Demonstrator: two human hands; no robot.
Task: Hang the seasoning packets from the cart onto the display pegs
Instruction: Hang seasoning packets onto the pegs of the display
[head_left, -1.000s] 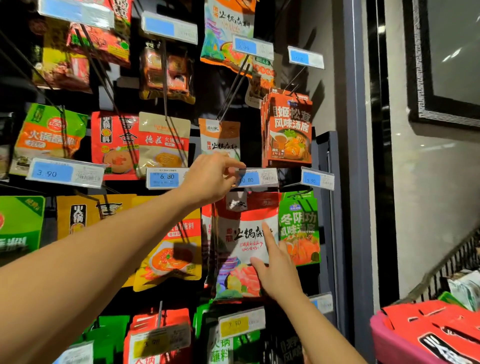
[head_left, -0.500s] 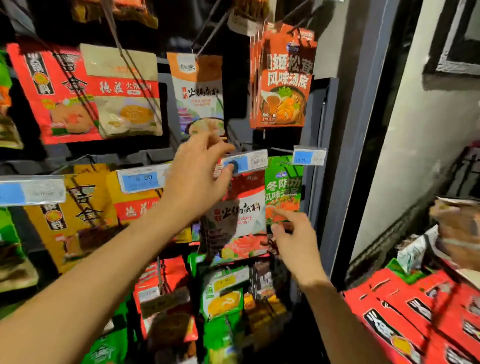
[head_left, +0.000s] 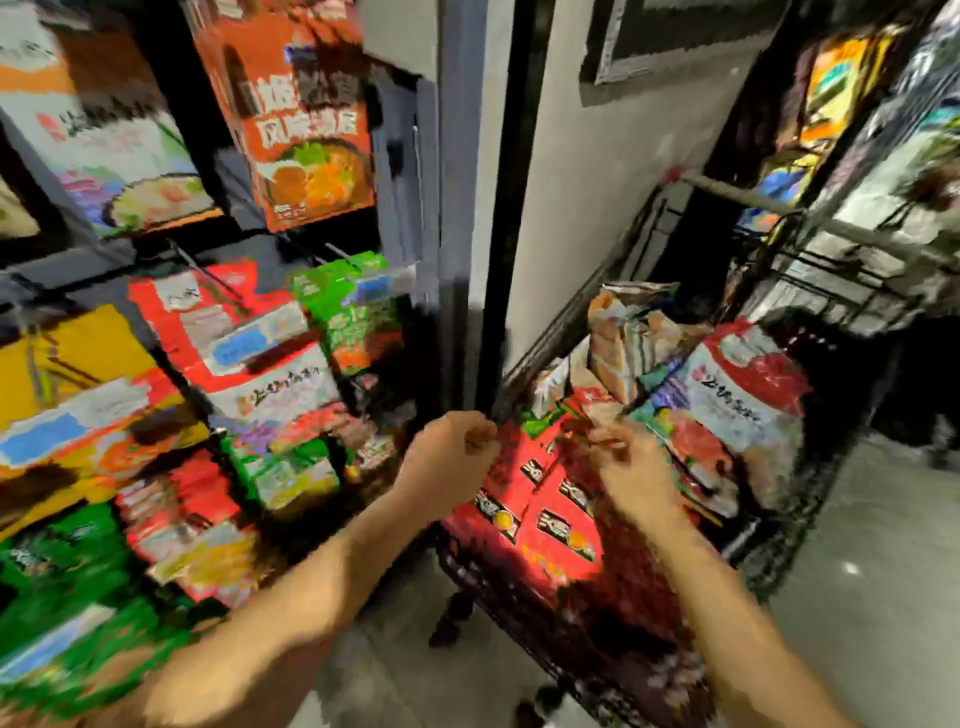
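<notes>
- Shop display rack (head_left: 401, 171) on the left, hung with blurred packets.
- Red seasoning packets (head_left: 524, 499) lie stacked in the cart (head_left: 613, 654) beside it.
- Left hand (head_left: 447, 460) and right hand (head_left: 636, 467) hover above them, fingers curled; too blurred to tell any pinch.

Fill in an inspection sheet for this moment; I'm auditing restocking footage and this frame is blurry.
Surface: grey floor beside the cart; no table seen.
Job's things: red seasoning packets lie stacked in the cart, with white-and-red packets piled behind. The display pegs at left already carry stock, such as an orange packet and a green packet.
Clutter: crumpled bags at the cart's back.
Grippers: left hand and right hand are over the red packets with fingers curled; blur hides whether either grips anything.
Cables: nothing seen.
Surroundings: grey wall, dark post, wire rack at right.
</notes>
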